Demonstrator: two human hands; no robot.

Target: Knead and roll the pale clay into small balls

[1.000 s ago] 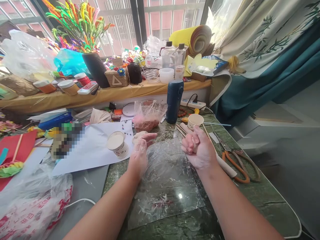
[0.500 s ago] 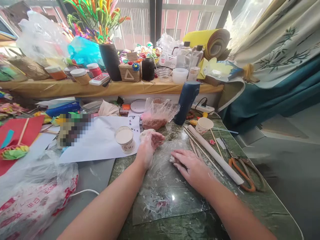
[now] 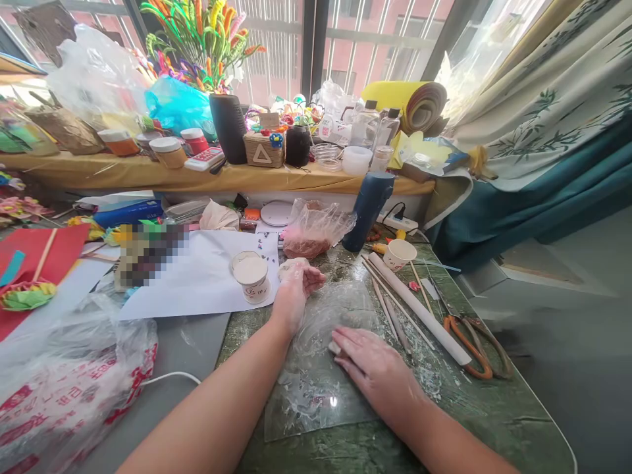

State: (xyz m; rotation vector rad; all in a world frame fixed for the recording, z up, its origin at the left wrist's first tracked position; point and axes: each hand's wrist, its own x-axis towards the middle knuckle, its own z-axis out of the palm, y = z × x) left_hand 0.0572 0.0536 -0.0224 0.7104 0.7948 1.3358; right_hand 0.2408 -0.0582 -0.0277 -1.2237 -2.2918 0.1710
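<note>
My right hand, dusted with white, lies low over a clear sheet smeared with white residue. Under its fingertips and thumb is a small white lump that looks like clay, mostly covered by the fingers. My left hand rests on its edge at the far left part of the sheet, palm turned to the right. Its fingers are loosely curved and apart from the thumb, with nothing in the palm. Just behind it sits a larger off-white lump, partly hidden by the hand.
A paper cup of white material stands left on white paper. Right of the sheet lie a white rolling pin, thin sticks and orange-handled scissors. Behind are a bag of brown material, a blue flask and another paper cup.
My right hand has slid a little toward me over the clear sheet with the small lump under its fingers. The left hand stays almost in place. The camera view has shifted slightly.
</note>
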